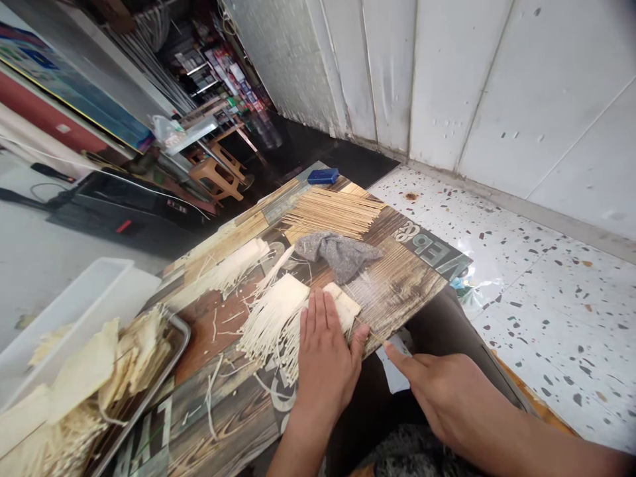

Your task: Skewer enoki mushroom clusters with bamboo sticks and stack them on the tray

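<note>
My left hand lies flat, fingers stretched out, on an enoki bundle wrapped in a pale sheet. My right hand, at the table's near edge, is closed around a thin bamboo skewer. The skewer points toward the wrapped bundle beside my left thumb; its tip is hidden. Left of my fingers lies another wrapped enoki bundle, its thin stems fanned toward me. Farther back on the table rest more enoki, a crumpled grey cloth and many loose bamboo skewers.
A blue box sits at the table's far corner. On the left, a metal tray holds stacked yellowish sheets and enoki, beside a white plastic bin. Loose stems litter the tabletop. Brown stools stand behind.
</note>
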`<state>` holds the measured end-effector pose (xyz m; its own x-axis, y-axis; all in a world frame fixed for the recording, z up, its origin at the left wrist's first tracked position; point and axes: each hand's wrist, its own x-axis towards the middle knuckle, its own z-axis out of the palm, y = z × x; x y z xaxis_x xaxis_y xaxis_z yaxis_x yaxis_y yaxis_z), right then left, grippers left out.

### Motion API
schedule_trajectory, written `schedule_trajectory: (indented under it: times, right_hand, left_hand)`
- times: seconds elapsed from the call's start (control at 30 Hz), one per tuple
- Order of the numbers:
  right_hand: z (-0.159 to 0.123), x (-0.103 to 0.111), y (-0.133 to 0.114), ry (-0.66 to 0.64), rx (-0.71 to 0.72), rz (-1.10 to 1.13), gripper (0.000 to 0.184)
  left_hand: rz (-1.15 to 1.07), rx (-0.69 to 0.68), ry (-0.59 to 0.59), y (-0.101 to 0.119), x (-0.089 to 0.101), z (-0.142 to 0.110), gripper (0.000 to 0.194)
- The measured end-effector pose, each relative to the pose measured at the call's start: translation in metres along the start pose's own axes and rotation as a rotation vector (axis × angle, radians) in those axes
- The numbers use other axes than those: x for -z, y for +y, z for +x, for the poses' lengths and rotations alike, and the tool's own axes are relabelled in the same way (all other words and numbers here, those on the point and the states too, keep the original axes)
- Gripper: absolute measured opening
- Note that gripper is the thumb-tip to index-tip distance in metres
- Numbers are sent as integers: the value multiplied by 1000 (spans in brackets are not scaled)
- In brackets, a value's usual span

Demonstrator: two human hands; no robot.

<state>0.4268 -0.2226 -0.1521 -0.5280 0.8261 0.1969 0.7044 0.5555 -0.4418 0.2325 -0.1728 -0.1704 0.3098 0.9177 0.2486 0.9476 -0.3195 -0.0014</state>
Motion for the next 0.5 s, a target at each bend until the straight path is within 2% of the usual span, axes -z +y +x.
schedule_trajectory:
  times: [0.5]
  right_hand:
    - [-4, -3, -2, 82, 42, -59, 50]
  left_hand:
    - [-6, 15, -3, 1, -1, 0, 73]
